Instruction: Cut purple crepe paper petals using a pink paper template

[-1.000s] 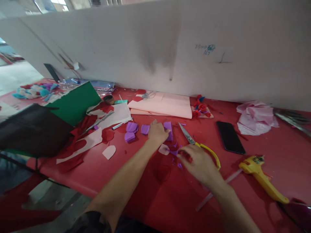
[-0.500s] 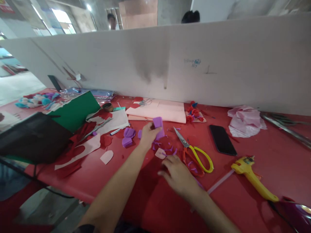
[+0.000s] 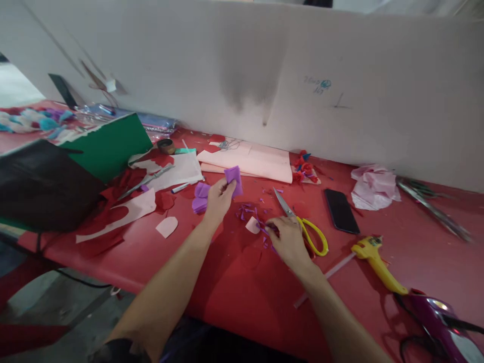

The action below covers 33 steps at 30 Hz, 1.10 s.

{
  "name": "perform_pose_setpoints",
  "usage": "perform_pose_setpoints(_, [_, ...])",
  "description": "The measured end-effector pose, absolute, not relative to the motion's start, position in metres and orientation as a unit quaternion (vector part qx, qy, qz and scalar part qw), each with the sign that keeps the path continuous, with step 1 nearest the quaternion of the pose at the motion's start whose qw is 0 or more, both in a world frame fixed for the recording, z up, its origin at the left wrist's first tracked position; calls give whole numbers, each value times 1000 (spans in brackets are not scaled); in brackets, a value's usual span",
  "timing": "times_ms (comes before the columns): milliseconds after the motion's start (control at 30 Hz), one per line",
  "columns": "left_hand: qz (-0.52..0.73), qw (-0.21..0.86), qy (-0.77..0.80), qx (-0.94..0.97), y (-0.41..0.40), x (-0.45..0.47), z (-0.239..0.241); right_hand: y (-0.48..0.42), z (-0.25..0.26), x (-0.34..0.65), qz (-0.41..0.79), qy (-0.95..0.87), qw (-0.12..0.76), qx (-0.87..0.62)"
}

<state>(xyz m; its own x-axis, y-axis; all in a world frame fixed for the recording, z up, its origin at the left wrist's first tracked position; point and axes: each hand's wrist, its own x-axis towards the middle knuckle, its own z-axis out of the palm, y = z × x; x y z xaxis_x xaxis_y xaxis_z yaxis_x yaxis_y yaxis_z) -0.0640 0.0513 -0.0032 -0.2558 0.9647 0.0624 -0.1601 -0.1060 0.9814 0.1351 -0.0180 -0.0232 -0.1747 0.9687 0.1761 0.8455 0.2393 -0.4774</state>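
Observation:
My left hand (image 3: 220, 197) is closed on a folded purple piece of paper or felt (image 3: 235, 177), raised over the red table. My right hand (image 3: 289, 241) rests low with its fingertips drawn together at thin purple scraps (image 3: 260, 226). Under those scraps lies a small pale pink cutout (image 3: 252, 225). Just behind my right hand are scissors (image 3: 284, 202) with yellow and red handles, partly hidden by the hand. Folded purple pieces (image 3: 200, 204) sit left of my left hand. Nearer me is another pink cutout (image 3: 166, 227).
A phone (image 3: 341, 210), a yellow glue gun (image 3: 378, 262) and a purple corded device (image 3: 434, 315) lie to the right. Folded pink sheets (image 3: 260, 161) are against the white partition (image 3: 170, 60). A black bag (image 3: 41, 186) and green board (image 3: 113, 146) stand left.
My right hand has come down onto the purple scraps and its fingers have closed. My left hand still holds the purple piece, now turned. The view has tilted down.

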Motion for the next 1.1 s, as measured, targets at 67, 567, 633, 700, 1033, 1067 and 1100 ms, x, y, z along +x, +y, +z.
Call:
perform_pose_setpoints(67, [621, 473, 477, 403, 53, -67, -3, -17, -23, 135, 152, -745, 236, -605])
perform_pose_setpoints(567, [595, 573, 465, 319, 60, -75, -8, 10, -3, 148, 297, -612, 387, -623])
perform_pose_setpoints(633, [594, 573, 458, 330, 59, -73, -7, 14, -6, 146, 306, -604, 391, -624])
perform_pose_setpoints(700, [599, 570, 453, 333, 59, -72, -7, 20, -11, 143, 310, -607, 382, -624])
perform_pose_setpoints(1033, [631, 540, 464, 308, 60, -79, -4, 34, -4, 126, 187, -709, 286, -617])
perform_pose_setpoints(1067, [629, 544, 463, 308, 60, -79, -4, 29, -5, 122, 193, -723, 269, -606])
perform_pose_setpoints(1100, [624, 551, 460, 309, 60, -79, -3, 24, -7, 118, 201, -735, 255, -595])
